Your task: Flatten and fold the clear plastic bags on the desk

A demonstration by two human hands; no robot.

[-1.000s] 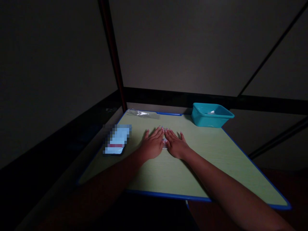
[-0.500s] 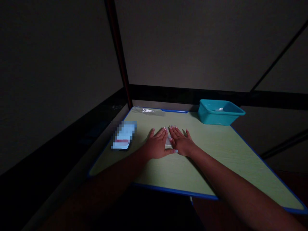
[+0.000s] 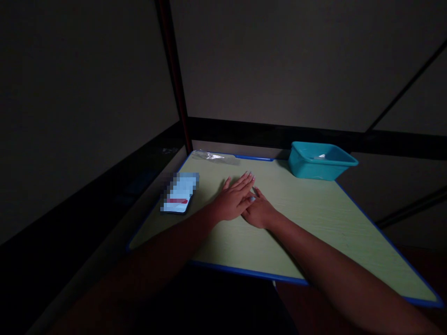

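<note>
My left hand point(image 3: 232, 200) lies flat with its fingers stretched out, crossing over the fingers of my right hand point(image 3: 259, 211). Beneath it, my right hand rests palm down on the pale green table point(image 3: 314, 223); most of its fingers are covered, and one outer finger shows, extended. Neither hand visibly grips anything. Whatever lies under the stacked hands is hidden.
A phone with a lit, blurred screen point(image 3: 181, 193) lies at the table's left. Along the back left edge is a clear plastic bag point(image 3: 216, 158). A turquoise bin point(image 3: 310, 170) with something whitish inside stands at the back right. Walls border the back and left.
Side by side before, my hands now overlap: the left has slid right and forward over the right one's fingers. The small clear plastic piece between them is now covered.
</note>
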